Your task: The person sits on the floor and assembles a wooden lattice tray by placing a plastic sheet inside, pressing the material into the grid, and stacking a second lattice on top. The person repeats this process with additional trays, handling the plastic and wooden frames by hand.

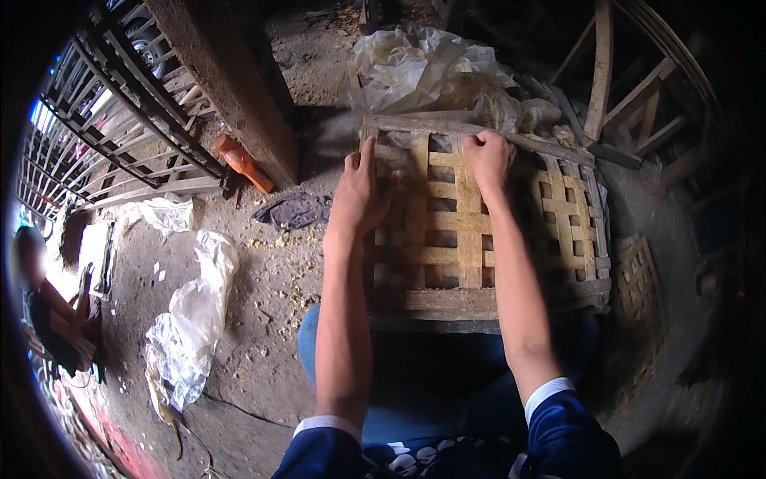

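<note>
A square panel of woven bamboo strips [447,239] in a wooden frame rests against my knees, tilted away from me. My left hand [361,191] lies flat on its upper left part, fingers stretched along a vertical strip. My right hand [488,156] is curled over the top frame bar, gripping a strip end there. Both forearms reach up from dark blue sleeves at the bottom.
Crumpled clear plastic [435,68] lies beyond the panel, more plastic sheets [191,319] on the dirt floor at left. An orange tool handle [243,164] leans by a concrete pillar [231,80]. A metal gate [120,104] stands far left; another person [48,311] sits there. Wooden frames [630,88] stand right.
</note>
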Demonstrator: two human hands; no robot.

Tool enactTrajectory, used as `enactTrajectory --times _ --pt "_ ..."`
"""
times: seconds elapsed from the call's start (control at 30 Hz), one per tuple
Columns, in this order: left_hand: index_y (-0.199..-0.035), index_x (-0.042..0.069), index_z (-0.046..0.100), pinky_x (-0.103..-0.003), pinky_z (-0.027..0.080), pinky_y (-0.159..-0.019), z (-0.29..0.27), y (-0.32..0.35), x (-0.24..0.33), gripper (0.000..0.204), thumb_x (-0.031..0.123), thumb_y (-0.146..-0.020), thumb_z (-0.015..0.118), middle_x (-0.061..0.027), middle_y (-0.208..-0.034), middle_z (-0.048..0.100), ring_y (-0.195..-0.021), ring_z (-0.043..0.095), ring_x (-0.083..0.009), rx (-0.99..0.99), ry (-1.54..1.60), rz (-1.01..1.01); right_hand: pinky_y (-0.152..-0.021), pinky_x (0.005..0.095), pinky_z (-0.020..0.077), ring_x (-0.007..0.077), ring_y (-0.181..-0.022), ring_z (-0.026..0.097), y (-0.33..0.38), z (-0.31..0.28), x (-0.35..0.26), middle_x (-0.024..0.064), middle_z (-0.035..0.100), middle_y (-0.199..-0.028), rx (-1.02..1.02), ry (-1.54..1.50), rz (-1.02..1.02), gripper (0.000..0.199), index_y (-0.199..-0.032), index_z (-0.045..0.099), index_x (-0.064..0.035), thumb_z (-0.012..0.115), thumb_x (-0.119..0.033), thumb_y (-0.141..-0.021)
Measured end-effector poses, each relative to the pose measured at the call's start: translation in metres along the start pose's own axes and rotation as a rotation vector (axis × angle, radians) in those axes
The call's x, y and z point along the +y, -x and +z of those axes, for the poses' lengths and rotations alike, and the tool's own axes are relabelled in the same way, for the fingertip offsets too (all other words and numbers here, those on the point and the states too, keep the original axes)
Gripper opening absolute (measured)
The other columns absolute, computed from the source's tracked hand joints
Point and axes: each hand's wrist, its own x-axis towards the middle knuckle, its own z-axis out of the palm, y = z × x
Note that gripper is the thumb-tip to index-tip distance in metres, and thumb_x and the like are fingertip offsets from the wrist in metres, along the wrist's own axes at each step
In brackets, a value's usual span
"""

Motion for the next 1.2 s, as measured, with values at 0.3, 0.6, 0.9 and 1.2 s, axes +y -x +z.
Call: enactTrajectory --times 0.3,0.6,0.9,1.2 --pt "-0.153 0.004 0.033 -0.051 0.052 -0.093 0.005 0.001 -0.005 0.074 0.032 -0.095 0.069 -0.0307 -0.128 0.053 -0.112 0.058 -0.0499 0.071 -0.016 0.087 -0.062 0.0346 0.0499 0.0200 -0.055 0.063 -0.011 -0.015 -0.002 0.0115 0.066 -0.059 -0.242 -0.180 0.169 0.039 -0.070 0.072 -0.0004 0.085 -0.036 -0.078" --pt "-0.152 0.002 0.034 -0.051 0.052 -0.092 0.007 0.001 -0.004 0.075 0.031 -0.094 0.070 -0.0317 -0.125 0.054 -0.109 0.059 -0.0501 0.072 -0.016 0.096 -0.057 0.0335 0.0467 0.0137 -0.053 0.058 -0.009 -0.004 0.015 0.0100 0.063 -0.056 -0.160 -0.171 0.120 0.030 -0.072 0.072 0.0001 0.081 -0.027 -0.079" --pt "-0.155 0.003 0.031 -0.048 0.046 -0.105 0.001 0.000 0.003 0.077 0.035 -0.095 0.068 -0.0297 -0.136 0.051 -0.125 0.052 -0.0465 -0.010 -0.006 0.007 -0.068 0.0404 0.0513 0.0322 -0.068 0.069 0.002 -0.002 0.003 0.0129 0.071 -0.071 0.035 0.007 0.036 0.022 -0.078 0.074 -0.0059 0.076 -0.027 -0.080" --pt "-0.154 0.000 0.033 -0.047 0.047 -0.103 0.003 0.000 0.001 0.077 0.031 -0.094 0.070 -0.0291 -0.131 0.053 -0.121 0.053 -0.0458 0.023 -0.018 0.038 -0.066 0.0384 0.0514 0.0287 -0.065 0.070 0.008 -0.006 -0.010 0.0103 0.072 -0.072 0.038 -0.092 0.002 0.028 -0.076 0.072 -0.0046 0.084 -0.030 -0.077"
